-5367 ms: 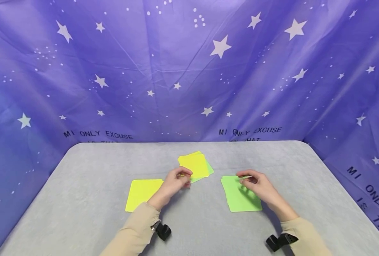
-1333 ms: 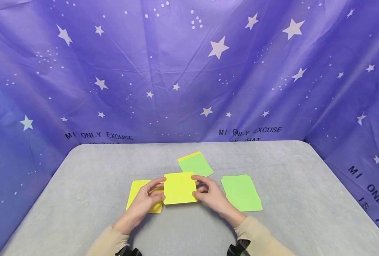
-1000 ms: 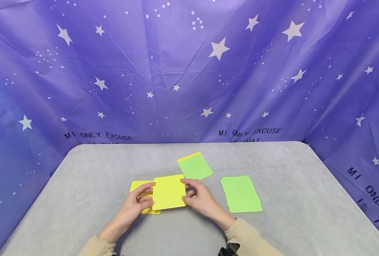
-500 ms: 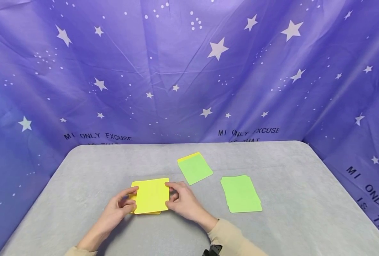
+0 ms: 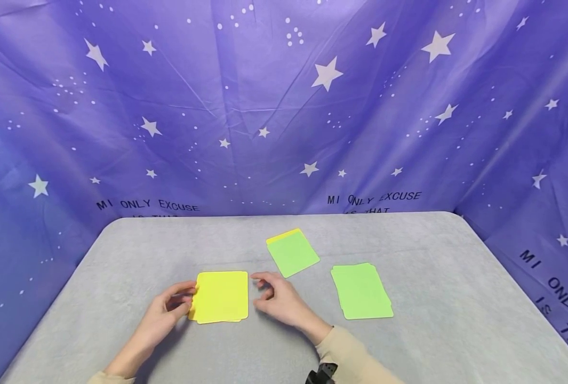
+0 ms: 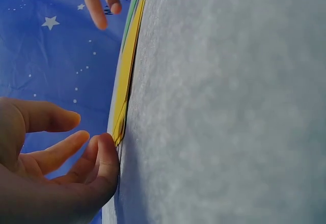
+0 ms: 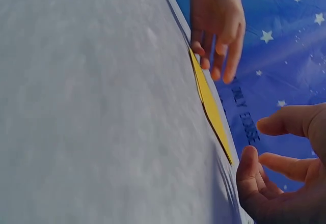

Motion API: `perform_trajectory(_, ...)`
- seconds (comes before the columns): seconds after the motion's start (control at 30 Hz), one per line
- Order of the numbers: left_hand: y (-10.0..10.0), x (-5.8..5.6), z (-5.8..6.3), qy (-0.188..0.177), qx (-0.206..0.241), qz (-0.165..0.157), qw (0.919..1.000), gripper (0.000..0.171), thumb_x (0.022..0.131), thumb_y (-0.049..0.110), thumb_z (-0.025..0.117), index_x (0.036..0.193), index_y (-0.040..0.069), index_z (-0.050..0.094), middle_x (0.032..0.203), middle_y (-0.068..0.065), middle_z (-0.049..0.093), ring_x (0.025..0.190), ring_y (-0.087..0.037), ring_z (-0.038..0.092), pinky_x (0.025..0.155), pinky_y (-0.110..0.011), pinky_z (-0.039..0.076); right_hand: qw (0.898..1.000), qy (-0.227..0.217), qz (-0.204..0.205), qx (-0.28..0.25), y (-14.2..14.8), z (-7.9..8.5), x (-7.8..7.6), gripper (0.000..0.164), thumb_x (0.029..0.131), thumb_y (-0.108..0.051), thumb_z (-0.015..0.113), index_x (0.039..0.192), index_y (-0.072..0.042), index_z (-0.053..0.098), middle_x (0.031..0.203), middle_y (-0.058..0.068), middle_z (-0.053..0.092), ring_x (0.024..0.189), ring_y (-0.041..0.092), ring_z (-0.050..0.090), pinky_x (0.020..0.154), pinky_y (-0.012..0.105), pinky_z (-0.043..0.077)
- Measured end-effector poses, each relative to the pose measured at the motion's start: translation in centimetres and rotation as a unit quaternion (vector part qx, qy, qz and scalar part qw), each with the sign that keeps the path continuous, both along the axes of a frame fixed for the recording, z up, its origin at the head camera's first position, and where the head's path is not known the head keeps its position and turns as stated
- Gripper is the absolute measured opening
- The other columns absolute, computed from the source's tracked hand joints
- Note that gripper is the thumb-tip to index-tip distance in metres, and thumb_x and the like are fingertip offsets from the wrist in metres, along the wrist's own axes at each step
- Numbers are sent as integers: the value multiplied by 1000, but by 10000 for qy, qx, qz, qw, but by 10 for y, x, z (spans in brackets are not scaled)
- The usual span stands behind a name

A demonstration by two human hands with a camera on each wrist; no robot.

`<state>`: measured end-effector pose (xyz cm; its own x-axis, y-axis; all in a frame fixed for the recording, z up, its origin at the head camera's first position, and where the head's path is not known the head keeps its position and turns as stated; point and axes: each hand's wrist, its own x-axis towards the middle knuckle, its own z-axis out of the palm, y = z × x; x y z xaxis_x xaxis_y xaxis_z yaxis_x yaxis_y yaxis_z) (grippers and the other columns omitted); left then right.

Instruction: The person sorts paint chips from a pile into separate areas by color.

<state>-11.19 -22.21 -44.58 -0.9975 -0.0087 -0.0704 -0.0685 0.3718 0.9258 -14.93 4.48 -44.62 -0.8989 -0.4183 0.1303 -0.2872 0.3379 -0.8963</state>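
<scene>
Yellow square cards (image 5: 221,296) lie in a slightly uneven pile at the left of the table, the top one covering most of those beneath. My left hand (image 5: 161,312) is beside the pile's left edge, fingers loosely bent. In the left wrist view its fingertips are right at the corner of the yellow cards (image 6: 125,86). To the right of the pile my right hand (image 5: 282,303) has thumb and fingers spread, with a small gap to the card edge. The right wrist view shows the right hand (image 7: 288,168) with nothing between its fingers.
A green card (image 5: 293,254) lies tilted at the table's centre back, a yellow strip (image 5: 282,236) showing beneath it. Farther right rests a pile of green cards (image 5: 362,291). A purple starry cloth (image 5: 264,106) hangs behind the grey table (image 5: 408,352).
Both hands carried a yellow card from the centre pile leftward and set it on the yellow pile. Both hands have let go. A green card now tops the centre pile.
</scene>
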Motion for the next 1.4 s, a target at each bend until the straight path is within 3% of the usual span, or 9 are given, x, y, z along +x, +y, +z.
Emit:
perform_trajectory(0.13, 1, 0, 0, 152, 34, -34, 9999, 35, 90, -5, 59, 125, -5, 58, 117, -16, 63, 101, -16, 58, 79, -20, 47, 9998, -118, -95, -128, 15, 2, -2, 44, 76, 2, 70, 119, 3, 61, 101, 13, 58, 75, 12, 57, 59, 21, 48)
perform_trajectory(0.47, 17, -6, 7, -57, 205, -145, 9997, 31, 92, -2, 59, 123, -2, 61, 117, -16, 63, 107, -26, 58, 78, -24, 51, 9972, -556, -298, -409, 44, 7, -13, 38, 80, 2, 67, 117, 5, 61, 104, 18, 58, 77, 17, 59, 56, 22, 47)
perform_trajectory(0.63, 28, -9, 7, 156, 292, -252, 9991, 29, 91, -3, 59, 120, -2, 63, 115, -15, 64, 102, -24, 59, 76, -25, 51, 9965, -550, -406, -473, 57, 9, -18, 37, 81, 1, 68, 117, 6, 60, 104, 20, 60, 74, 14, 59, 55, 22, 45)
perform_trajectory(1.0, 67, -23, 8, 477, 960, -545, 9927, 27, 88, -11, 56, 113, -8, 64, 109, -20, 63, 95, -29, 61, 76, -28, 54, 9953, -547, -724, -346, 80, 14, -31, 36, 82, 1, 66, 117, 7, 60, 105, 21, 59, 76, 14, 59, 57, 24, 46)
perform_trajectory(1.23, 94, -34, 9, 349, 1363, -1001, 9850, 33, 89, -9, 54, 121, -13, 56, 120, -27, 57, 103, -36, 59, 81, -32, 54, 9933, -421, -1030, -297, 89, 16, -43, 38, 81, 3, 66, 118, 8, 59, 107, 22, 58, 80, 18, 59, 61, 23, 47)
perform_trajectory(1.4, 115, -43, 7, 191, 1533, -1135, 9814, 37, 89, -8, 52, 125, -12, 53, 123, -28, 56, 109, -39, 58, 84, -34, 53, 9922, -398, -1132, -333, 95, 16, -51, 40, 81, 4, 65, 120, 9, 58, 111, 24, 57, 89, 26, 59, 66, 23, 47)
